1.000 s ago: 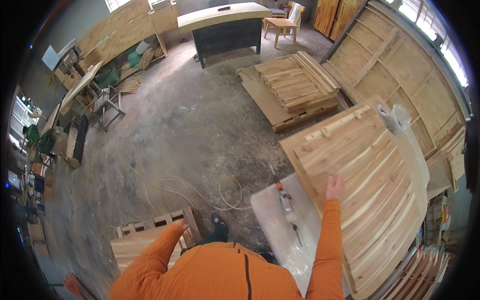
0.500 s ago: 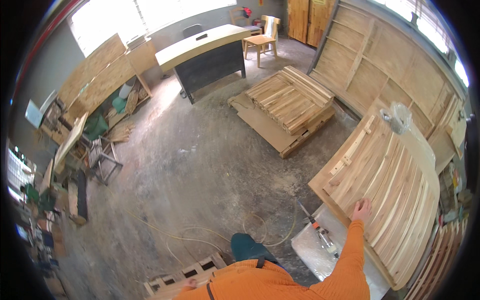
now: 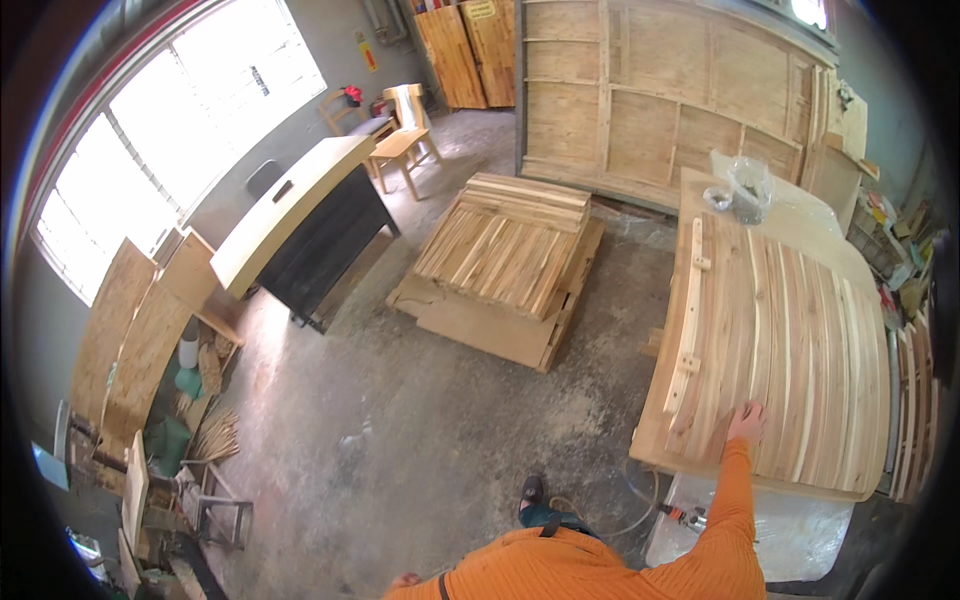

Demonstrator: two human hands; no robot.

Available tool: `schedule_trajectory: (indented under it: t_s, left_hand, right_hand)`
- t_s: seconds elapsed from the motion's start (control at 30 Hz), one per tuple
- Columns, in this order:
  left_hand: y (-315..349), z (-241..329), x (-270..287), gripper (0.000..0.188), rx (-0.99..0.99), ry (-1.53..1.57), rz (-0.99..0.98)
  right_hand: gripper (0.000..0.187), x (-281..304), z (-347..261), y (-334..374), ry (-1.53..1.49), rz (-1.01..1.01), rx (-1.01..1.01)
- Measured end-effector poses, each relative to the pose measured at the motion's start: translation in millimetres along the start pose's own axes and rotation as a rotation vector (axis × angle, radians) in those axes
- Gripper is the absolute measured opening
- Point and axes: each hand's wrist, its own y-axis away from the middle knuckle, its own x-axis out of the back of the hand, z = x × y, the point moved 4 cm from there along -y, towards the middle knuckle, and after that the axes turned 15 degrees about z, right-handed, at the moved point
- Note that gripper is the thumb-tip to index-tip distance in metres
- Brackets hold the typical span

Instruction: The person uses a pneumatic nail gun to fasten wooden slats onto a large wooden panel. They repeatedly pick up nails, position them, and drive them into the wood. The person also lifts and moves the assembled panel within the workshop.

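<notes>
right hand (image 3: 747, 421) | flat, fingers spread, gripping nothing | resting on slatted wooden panel (image 3: 790, 350)

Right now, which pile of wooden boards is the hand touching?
The right hand rests flat on the big slatted wood panel lying on the table at the right, not on the stack of boards on the floor.

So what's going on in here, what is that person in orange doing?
It is a woodworking shop. A person in an orange top has the right hand laid flat on the near edge of a big slatted wooden panel that rests on a workbench. The left hand is barely in view at the bottom edge and holds nothing that can be seen. A similar stack of slatted panels lies on the concrete floor, and a clear plastic bag sits at the far end of the bench.
</notes>
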Motion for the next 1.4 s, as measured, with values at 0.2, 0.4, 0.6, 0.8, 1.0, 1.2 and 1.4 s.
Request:
schedule_trajectory:
  t_s: [0.2, 0.4, 0.6, 0.8, 1.0, 1.2, 1.4]
  left_hand:
    - [-145, 139, 37, 0.036, -0.029, 0.510, 0.209]
    - [-210, 270, 8, 0.038, -0.333, -0.172, -0.254]
    - [-306, 393, 11, 0.041, -0.627, -0.475, -0.262]
    - [-368, 583, -29, 0.034, -0.662, -0.347, -0.249]
    - [-385, 720, -104, 0.032, -0.485, 0.015, -0.551]
    - [-370, 831, -187, 0.032, -0.350, 0.134, -0.696]
    - [-389, 918, -230, 0.019, 0.037, 0.518, -0.664]
  right_hand:
    - [0.031, 13, -39, 11, 0.092, 0.083, 0.053]
    - [0.028, 16, -37, 7, -0.014, 0.069, -0.003]
    - [0.026, 0, -46, 7, -0.023, 0.129, -0.155]
    - [0.026, 2, -39, -1, 0.203, 0.216, -0.138]
    - [0.025, -15, -36, -28, 0.127, 0.117, -0.422]
    - [0.021, -71, -108, -125, 0.085, 0.296, -0.223]
    - [0.020, -203, -315, -264, -0.415, -0.036, 0.175]
